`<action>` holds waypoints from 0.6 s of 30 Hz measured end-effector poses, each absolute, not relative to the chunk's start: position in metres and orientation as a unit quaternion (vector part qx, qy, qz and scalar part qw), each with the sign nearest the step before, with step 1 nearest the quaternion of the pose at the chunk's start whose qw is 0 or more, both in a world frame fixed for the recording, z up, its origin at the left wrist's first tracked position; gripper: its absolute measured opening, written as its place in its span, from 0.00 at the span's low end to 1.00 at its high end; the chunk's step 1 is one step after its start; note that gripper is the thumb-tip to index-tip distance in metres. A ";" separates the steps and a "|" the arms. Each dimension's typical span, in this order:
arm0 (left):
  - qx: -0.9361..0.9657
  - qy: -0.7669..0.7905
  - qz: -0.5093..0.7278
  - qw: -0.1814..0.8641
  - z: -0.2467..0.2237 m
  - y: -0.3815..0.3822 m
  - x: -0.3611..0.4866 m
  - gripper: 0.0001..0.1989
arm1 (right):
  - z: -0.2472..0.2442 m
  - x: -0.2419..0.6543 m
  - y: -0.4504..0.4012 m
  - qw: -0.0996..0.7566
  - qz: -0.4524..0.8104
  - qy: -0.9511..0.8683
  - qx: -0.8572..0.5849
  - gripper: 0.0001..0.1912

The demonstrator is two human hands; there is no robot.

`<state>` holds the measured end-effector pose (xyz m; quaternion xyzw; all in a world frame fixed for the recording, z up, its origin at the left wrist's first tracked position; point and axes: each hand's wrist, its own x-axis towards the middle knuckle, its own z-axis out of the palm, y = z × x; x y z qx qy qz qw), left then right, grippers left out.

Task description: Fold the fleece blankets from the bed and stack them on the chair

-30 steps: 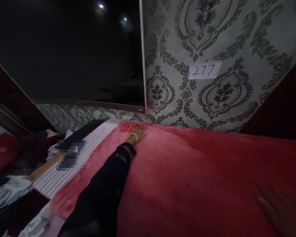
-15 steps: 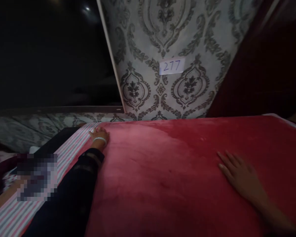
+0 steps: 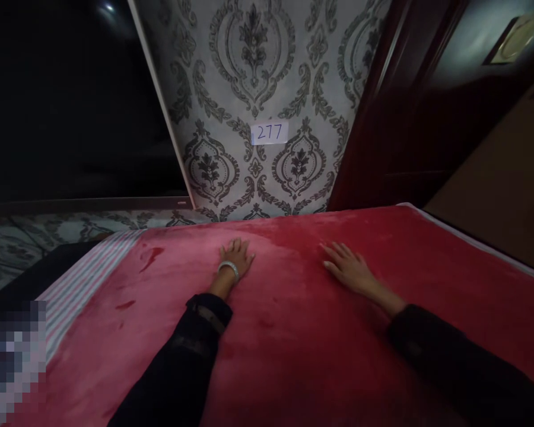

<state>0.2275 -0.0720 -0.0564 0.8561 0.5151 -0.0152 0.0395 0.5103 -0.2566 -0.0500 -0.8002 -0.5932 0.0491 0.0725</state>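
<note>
The scene is being viewed from one camera worn on the head, above the red cloth (image 3: 289, 314). It is being pointed forward and down, so the patterned wall (image 3: 253, 65) is being faced across the cloth. The left hand (image 3: 237, 256) and the right hand (image 3: 349, 270) are being seen from behind, rather near, while the dark screen (image 3: 71, 107) is being cut by the view's left edge.

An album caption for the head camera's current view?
Left hand and right hand on a red cover, facing a wall label reading 277.
</note>
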 end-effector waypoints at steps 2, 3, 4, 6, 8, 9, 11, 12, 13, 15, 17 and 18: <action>0.855 0.518 -0.015 0.033 -0.057 -0.070 0.226 0.33 | -0.039 0.480 -0.225 0.094 0.053 -0.654 -0.748 0.32; 0.854 0.518 -0.017 0.029 -0.057 -0.069 0.225 0.33 | -0.037 0.465 -0.209 0.093 0.061 -0.684 -0.721 0.32; 0.855 0.518 -0.019 0.025 -0.056 -0.067 0.225 0.34 | -0.038 0.450 -0.192 0.086 0.071 -0.712 -0.694 0.32; 0.856 0.516 -0.026 0.015 -0.056 -0.065 0.224 0.34 | -0.044 0.430 -0.165 0.074 0.078 -0.773 -0.625 0.32; 0.858 0.512 -0.033 0.007 -0.056 -0.062 0.223 0.34 | -0.052 0.427 -0.146 0.063 0.070 -0.807 -0.583 0.32; 0.859 0.511 -0.037 0.003 -0.056 -0.061 0.223 0.34 | -0.055 0.434 -0.141 0.061 0.062 -0.810 -0.580 0.31; 0.859 0.511 -0.045 -0.002 -0.057 -0.058 0.223 0.34 | -0.058 0.463 -0.141 0.064 0.041 -0.793 -0.604 0.30; 0.858 0.511 -0.048 -0.004 -0.057 -0.058 0.223 0.34 | -0.058 0.484 -0.144 0.066 0.031 -0.774 -0.629 0.29; 0.858 0.511 -0.050 -0.005 -0.057 -0.057 0.223 0.34 | -0.057 0.509 -0.150 0.069 0.022 -0.751 -0.656 0.30; 0.858 0.511 -0.049 -0.007 -0.057 -0.057 0.224 0.34 | -0.055 0.563 -0.166 0.057 0.009 -0.676 -0.735 0.30; 0.858 0.511 -0.045 -0.008 -0.057 -0.058 0.224 0.34 | -0.051 0.615 -0.184 0.042 0.005 -0.610 -0.792 0.29; 0.859 0.511 -0.043 -0.008 -0.057 -0.058 0.224 0.33 | -0.049 0.635 -0.191 0.035 0.001 -0.571 -0.820 0.29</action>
